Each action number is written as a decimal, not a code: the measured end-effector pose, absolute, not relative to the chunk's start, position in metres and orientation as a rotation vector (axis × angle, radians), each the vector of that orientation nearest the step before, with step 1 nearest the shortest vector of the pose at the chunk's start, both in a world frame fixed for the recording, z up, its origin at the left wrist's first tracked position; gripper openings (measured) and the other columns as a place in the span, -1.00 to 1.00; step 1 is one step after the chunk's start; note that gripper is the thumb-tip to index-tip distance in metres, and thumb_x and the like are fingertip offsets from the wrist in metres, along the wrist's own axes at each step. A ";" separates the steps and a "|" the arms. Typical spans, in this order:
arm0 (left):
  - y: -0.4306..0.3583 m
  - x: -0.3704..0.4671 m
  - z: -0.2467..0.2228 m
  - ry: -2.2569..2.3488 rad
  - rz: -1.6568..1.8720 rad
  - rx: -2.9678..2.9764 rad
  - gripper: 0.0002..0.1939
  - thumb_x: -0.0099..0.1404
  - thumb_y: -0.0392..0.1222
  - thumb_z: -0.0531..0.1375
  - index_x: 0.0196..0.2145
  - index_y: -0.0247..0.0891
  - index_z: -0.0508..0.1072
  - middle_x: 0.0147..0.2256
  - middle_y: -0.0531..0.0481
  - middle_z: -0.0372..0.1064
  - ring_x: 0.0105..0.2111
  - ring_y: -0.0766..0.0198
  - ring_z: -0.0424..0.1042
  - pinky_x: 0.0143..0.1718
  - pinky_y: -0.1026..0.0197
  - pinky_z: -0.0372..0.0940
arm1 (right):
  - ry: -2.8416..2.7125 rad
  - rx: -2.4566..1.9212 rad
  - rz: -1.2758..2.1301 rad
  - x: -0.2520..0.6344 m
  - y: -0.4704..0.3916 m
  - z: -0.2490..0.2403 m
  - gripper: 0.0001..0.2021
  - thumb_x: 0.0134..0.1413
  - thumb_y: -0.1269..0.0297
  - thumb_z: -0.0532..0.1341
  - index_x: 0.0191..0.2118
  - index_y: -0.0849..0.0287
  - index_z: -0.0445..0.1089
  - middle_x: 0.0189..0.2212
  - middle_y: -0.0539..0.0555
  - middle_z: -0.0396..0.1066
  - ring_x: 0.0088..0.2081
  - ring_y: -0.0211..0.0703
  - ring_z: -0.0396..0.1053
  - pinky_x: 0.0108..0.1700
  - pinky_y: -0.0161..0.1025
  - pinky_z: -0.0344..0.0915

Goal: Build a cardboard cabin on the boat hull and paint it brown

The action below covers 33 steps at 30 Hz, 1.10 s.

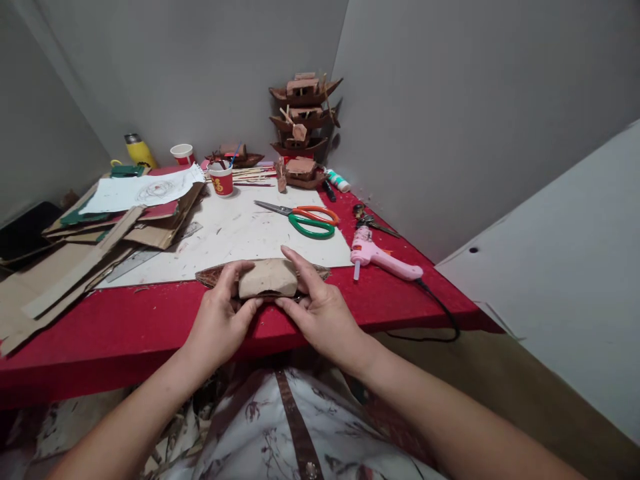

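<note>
Boat model (267,279) was gripped at both sides by half-curled left hand (220,320) and right hand (323,317). Fingers hid its hull.

Both hands curled inward, mid-frame
My left hand (220,320) and right hand (325,317) face each other, thumbs low, forearms (440,417) reaching up from the lower corners.

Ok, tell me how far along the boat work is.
Done, by the look of it: the stacked boats by the wall have brown hulls and reddish roofs. In hand: the left hand and right hand hold another boat, its brown hull shaped and a curved tan roof at its middle. Probably left: finishing that roof, which is plain tan, unlike the reddish ones. Whether it is fixed on, I can't tell.
</note>
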<state>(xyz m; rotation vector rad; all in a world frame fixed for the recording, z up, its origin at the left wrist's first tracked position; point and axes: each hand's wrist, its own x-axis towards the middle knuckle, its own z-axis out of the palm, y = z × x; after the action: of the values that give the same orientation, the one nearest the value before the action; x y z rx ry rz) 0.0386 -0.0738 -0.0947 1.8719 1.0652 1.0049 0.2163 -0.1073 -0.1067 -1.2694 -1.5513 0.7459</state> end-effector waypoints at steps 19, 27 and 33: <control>-0.085 0.024 -0.080 1.020 0.941 1.818 -0.44 0.28 -0.32 0.17 0.20 -0.13 0.17 -0.11 -0.10 0.48 -0.15 0.17 0.51 -0.22 0.20 0.38 | -1.349 -1.085 1.106 0.217 -0.115 -0.087 -0.23 0.05 0.44 0.19 0.38 0.08 -0.05 -0.09 0.09 0.52 -0.12 -0.19 0.50 -0.08 -0.26 0.42; -0.088 0.024 -0.084 1.080 0.864 1.914 -0.59 0.31 -0.32 0.15 0.10 -0.16 0.24 -0.05 -0.14 0.48 -0.02 0.11 0.47 -0.03 0.08 0.33 | -1.471 -1.172 0.954 0.218 -0.117 -0.098 -0.34 0.08 0.45 0.20 0.31 0.09 0.08 -0.06 0.13 0.52 -0.06 -0.14 0.50 0.02 -0.16 0.39; -0.095 0.023 -0.089 1.092 0.942 1.797 -0.40 0.28 -0.28 0.19 0.24 -0.13 0.14 -0.02 -0.14 0.48 -0.27 0.18 0.53 -0.32 0.19 0.37 | -1.422 -1.100 0.989 0.214 -0.118 -0.100 -0.32 0.07 0.43 0.20 0.33 0.08 0.05 0.03 0.17 0.47 0.00 -0.13 0.48 0.04 -0.16 0.38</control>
<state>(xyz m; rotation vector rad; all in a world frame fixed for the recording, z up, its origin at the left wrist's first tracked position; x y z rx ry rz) 0.0232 -0.0948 -0.0894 1.7967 1.0916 0.9422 0.2141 -0.1183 -0.1001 -1.0998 -1.4216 0.9892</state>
